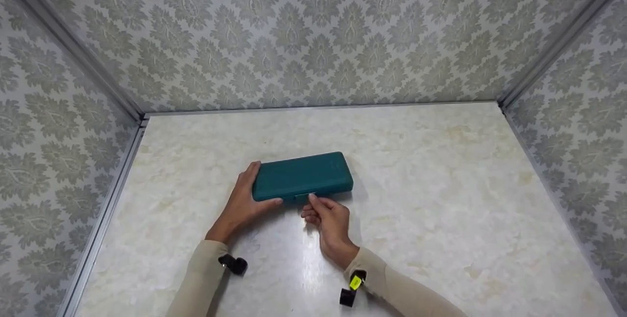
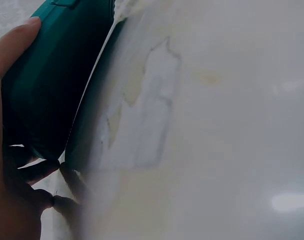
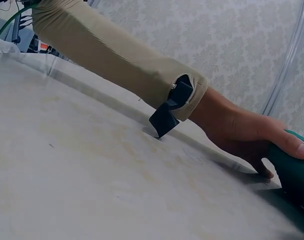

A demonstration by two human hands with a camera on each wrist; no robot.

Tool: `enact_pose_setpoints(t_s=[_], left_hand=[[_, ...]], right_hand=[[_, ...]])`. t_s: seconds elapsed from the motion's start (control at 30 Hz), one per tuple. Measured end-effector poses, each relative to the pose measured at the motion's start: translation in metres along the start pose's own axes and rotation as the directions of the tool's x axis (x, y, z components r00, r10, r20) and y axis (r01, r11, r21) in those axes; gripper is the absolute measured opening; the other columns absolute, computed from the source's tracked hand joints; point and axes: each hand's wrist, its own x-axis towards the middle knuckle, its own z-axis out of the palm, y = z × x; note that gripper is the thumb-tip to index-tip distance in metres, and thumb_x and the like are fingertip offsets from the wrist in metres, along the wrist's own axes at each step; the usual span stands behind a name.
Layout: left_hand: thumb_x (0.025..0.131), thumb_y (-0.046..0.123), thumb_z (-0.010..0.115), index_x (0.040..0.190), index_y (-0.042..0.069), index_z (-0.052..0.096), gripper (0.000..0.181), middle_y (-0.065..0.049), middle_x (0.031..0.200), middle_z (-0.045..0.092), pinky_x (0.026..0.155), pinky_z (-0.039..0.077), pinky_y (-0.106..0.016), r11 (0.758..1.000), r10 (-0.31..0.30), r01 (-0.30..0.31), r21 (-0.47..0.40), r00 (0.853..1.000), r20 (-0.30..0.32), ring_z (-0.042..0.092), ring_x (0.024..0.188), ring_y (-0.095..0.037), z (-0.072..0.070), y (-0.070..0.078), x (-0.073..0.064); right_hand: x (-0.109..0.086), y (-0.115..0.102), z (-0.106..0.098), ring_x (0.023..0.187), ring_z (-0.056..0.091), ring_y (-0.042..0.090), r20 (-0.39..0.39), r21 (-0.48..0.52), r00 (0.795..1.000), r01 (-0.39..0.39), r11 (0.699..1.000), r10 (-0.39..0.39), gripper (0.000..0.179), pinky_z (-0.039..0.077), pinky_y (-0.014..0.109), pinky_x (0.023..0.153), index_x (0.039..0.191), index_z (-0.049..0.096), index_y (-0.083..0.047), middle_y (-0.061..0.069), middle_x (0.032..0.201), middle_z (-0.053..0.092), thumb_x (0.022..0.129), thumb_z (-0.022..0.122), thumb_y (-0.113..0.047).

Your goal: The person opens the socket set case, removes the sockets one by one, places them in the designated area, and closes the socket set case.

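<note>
A teal rectangular case with rounded corners and a small tab on its front edge is at the middle of the table. My left hand grips its left end, thumb along the front side and fingers round the far side. In the left wrist view, that thumb lies on the case just short of the tab. My right hand pinches the tab at the front edge, its other fingers curled below. Only a fingertip of it shows in the right wrist view, under the case. The case's underside is hidden.
The pale marbled table carries a glare patch near its front. Patterned wall panels with metal edge rails enclose it at the back and both sides. Cables and equipment appear beyond the table's edge.
</note>
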Motion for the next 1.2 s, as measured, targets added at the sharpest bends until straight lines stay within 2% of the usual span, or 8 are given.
enact_pose_setpoints(t_s=[0.1,0.3,0.57,0.8,0.97,1.03,1.1,1.2], left_hand=[[0.085,0.061,0.09,0.178,0.013,0.016,0.128,-0.017,0.182,0.02,0.129,0.027,-0.07,1.0,0.01,-0.01,0.02,1.0,0.007,0.025,0.164,-0.044,-0.001,0.001,0.001],[0.083,0.057,0.094,0.178,0.01,0.016,0.131,-0.017,0.183,0.018,0.129,0.028,-0.069,0.997,0.054,-0.056,0.056,0.998,0.028,0.022,0.166,-0.043,-0.004,-0.002,-0.002],[0.084,0.059,0.093,0.179,0.018,0.009,0.134,-0.013,0.185,0.011,0.129,0.025,-0.072,0.995,0.057,-0.063,0.077,0.996,0.071,0.015,0.169,-0.042,-0.006,-0.004,-0.009],[0.086,0.056,0.093,0.179,0.019,0.0,0.137,-0.007,0.186,-0.002,0.131,0.019,-0.072,0.996,0.084,-0.085,0.006,0.991,0.106,0.004,0.17,-0.04,-0.004,-0.009,-0.008],[0.09,0.051,0.091,0.179,0.023,0.0,0.131,-0.008,0.186,0.001,0.133,0.019,-0.068,0.997,0.077,-0.074,-0.039,0.991,0.108,0.008,0.17,-0.038,-0.009,-0.014,-0.01],[0.091,0.049,0.091,0.18,0.023,0.002,0.127,-0.009,0.186,0.004,0.133,0.019,-0.067,0.996,0.071,-0.065,-0.055,0.992,0.104,0.01,0.17,-0.039,-0.011,-0.014,-0.011],[0.092,0.048,0.09,0.18,0.024,0.004,0.125,-0.01,0.185,0.007,0.133,0.02,-0.067,0.996,0.067,-0.06,-0.066,0.992,0.105,0.012,0.169,-0.039,-0.013,-0.014,-0.011],[0.093,0.049,0.089,0.18,0.023,0.007,0.123,-0.011,0.185,0.01,0.132,0.021,-0.067,0.995,0.069,-0.061,-0.075,0.991,0.115,0.014,0.169,-0.04,-0.014,-0.012,-0.01]], right_hand=[[-0.003,0.0,-0.002,0.073,0.078,0.022,0.011,-0.011,1.0,-0.003,1.0,0.004,0.032,0.067,0.031,0.068,0.107,0.079,0.009,0.019,0.089,0.079,0.101,0.083,-0.021],[-0.011,0.0,-0.01,0.062,0.075,0.016,0.097,-0.06,0.995,0.011,0.998,-0.005,0.035,0.065,0.027,0.06,0.105,0.073,0.02,0.014,0.079,0.077,0.102,0.081,-0.014],[-0.014,-0.004,-0.016,0.062,0.074,0.015,0.171,-0.134,0.984,-0.021,0.991,0.044,0.035,0.063,0.027,0.057,0.106,0.072,0.022,0.013,0.08,0.077,0.102,0.08,-0.012],[-0.015,-0.006,-0.019,0.061,0.072,0.014,0.184,-0.141,0.982,-0.012,0.99,0.038,0.032,0.062,0.026,0.056,0.101,0.074,0.017,0.013,0.08,0.077,0.101,0.081,-0.013],[-0.015,-0.007,-0.017,0.06,0.072,0.015,0.203,-0.134,0.979,0.0,0.991,0.028,0.029,0.062,0.026,0.056,0.098,0.074,0.014,0.013,0.08,0.077,0.101,0.082,-0.014],[-0.015,-0.009,-0.018,0.061,0.073,0.016,0.232,-0.145,0.972,0.006,0.989,0.028,0.032,0.062,0.026,0.056,0.101,0.073,0.017,0.013,0.081,0.077,0.102,0.081,-0.014],[-0.015,-0.015,-0.022,0.062,0.073,0.015,0.288,-0.19,0.957,0.021,0.982,0.035,0.035,0.062,0.026,0.057,0.104,0.072,0.02,0.013,0.083,0.079,0.103,0.079,-0.015],[-0.013,-0.033,-0.032,0.063,0.074,0.015,0.409,-0.312,0.912,0.102,0.945,0.036,0.039,0.062,0.026,0.058,0.11,0.073,0.02,0.016,0.089,0.08,0.106,0.076,-0.018]])
